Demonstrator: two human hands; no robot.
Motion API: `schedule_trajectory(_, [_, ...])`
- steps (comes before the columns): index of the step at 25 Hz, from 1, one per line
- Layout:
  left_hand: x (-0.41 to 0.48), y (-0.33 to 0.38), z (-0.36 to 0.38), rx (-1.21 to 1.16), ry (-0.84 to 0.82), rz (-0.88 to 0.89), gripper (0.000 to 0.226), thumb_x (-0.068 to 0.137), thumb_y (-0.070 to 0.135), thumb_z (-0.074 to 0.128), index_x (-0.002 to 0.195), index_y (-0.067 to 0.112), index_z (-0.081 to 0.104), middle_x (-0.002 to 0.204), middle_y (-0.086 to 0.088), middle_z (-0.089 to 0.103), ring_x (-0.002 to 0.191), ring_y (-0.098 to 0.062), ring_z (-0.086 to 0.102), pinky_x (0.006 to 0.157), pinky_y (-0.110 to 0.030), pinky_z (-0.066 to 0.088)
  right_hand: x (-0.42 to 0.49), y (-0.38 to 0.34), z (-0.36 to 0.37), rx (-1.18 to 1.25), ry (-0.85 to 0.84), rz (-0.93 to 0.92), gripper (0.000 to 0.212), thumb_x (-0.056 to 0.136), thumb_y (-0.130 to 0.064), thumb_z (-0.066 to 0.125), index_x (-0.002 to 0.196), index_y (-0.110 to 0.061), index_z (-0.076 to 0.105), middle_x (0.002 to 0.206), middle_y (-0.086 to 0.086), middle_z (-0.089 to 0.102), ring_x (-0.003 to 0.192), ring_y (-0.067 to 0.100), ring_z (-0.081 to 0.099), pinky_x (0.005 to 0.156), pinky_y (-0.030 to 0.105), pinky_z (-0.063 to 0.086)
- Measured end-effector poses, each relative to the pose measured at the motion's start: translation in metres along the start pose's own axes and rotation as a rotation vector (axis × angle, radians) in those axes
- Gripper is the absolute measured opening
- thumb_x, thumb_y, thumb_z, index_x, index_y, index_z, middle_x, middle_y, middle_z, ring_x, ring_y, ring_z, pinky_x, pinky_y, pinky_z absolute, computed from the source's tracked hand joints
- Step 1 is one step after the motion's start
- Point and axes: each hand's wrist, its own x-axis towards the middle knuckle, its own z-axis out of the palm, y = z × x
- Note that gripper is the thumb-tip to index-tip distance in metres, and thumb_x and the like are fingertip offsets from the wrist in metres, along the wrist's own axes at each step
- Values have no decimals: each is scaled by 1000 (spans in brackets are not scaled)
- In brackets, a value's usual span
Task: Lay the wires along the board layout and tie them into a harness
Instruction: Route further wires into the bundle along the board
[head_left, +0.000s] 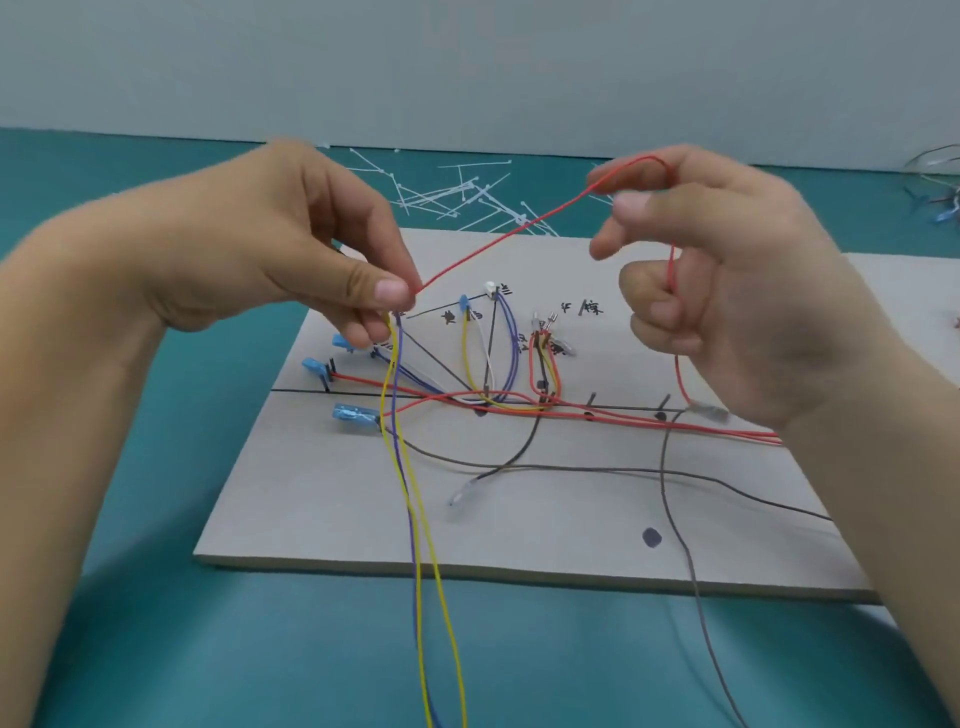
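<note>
A pale layout board (322, 525) with black drawn lines lies on the teal table. Red, yellow, purple, white and grey wires run along its lines, several ending in blue terminals (356, 414). My left hand (291, 249), raised above the board's left part, pinches one end of a red wire (498, 241) together with a yellow wire (441, 587) and a purple wire (414, 561) that hang down toward me. My right hand (727, 280) holds the same red wire looped over its index finger and gripped in the curled lower fingers; the wire's clear-sleeved end (706, 413) dangles below it.
A heap of white cable ties (462, 195) lies behind the board. A loose grey wire (675, 514) crosses the board's near right part and trails off the front edge. More wires and blue terminals (940, 200) lie at the far right edge.
</note>
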Motion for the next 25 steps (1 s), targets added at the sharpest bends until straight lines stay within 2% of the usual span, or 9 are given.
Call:
schedule_trajectory(2, [-1,-1,-13,-6,-32,-72,57,56,47,98,94,9,81,87,-18,77,70,-37,78,71,-36,64,-2,4,4,6,-30,-26,13,100,-25,62,102,-14,68,69,5,59,40,15,23,45,19,18])
schedule_trajectory(5, [-1,-7,-26,68,-40,-124,60,54,53,98,91,10,82,82,-21,76,68,-36,76,64,-33,63,-3,11,9,-73,-7,-76,25,103,-26,59,84,-14,70,60,8,54,36,14,23,44,18,20])
schedule_trajectory(10, [-12,-25,-21,57,-18,-51,50,64,50,93,90,10,81,73,-18,73,59,-24,69,57,-29,58,-7,15,11,-418,-19,-198,24,90,-21,62,72,-11,74,53,3,58,38,7,45,41,7,30])
schedule_trajectory(13, [-11,-17,-14,-81,37,56,41,71,38,92,93,6,78,79,-16,73,63,-30,73,64,-35,62,-14,14,20,-371,-185,-84,19,81,-24,67,78,-8,75,54,-3,62,35,6,38,37,13,27])
schedule_trajectory(16, [-6,-3,11,-186,34,124,22,79,21,85,93,7,77,82,-15,71,66,-31,75,69,-37,63,-21,12,28,-171,-382,153,38,79,-38,72,86,-1,73,68,4,69,37,11,21,41,13,19])
schedule_trajectory(18, [-4,5,30,-215,40,138,11,84,13,83,91,8,77,82,-12,71,66,-27,74,66,-34,63,-25,14,32,-177,-445,209,43,78,-43,77,86,0,74,61,2,63,37,8,22,40,13,19])
schedule_trajectory(20, [-2,9,42,-220,66,119,6,84,10,79,88,7,76,80,-13,71,65,-25,74,64,-33,62,-29,18,37,-182,-470,192,30,77,-27,86,83,1,74,52,-6,54,35,3,34,36,12,25])
schedule_trajectory(22, [0,10,47,-226,82,69,5,84,8,74,87,5,76,78,-19,69,65,-28,73,64,-36,63,-29,24,39,-168,-430,181,19,71,-8,89,80,0,76,60,3,63,44,4,49,43,8,36])
schedule_trajectory(25, [-1,10,48,-235,57,0,6,83,7,72,86,4,75,75,-19,67,63,-28,72,65,-38,63,-29,28,40,-176,-372,176,5,68,-6,78,73,-6,78,68,11,72,56,10,59,53,13,44])
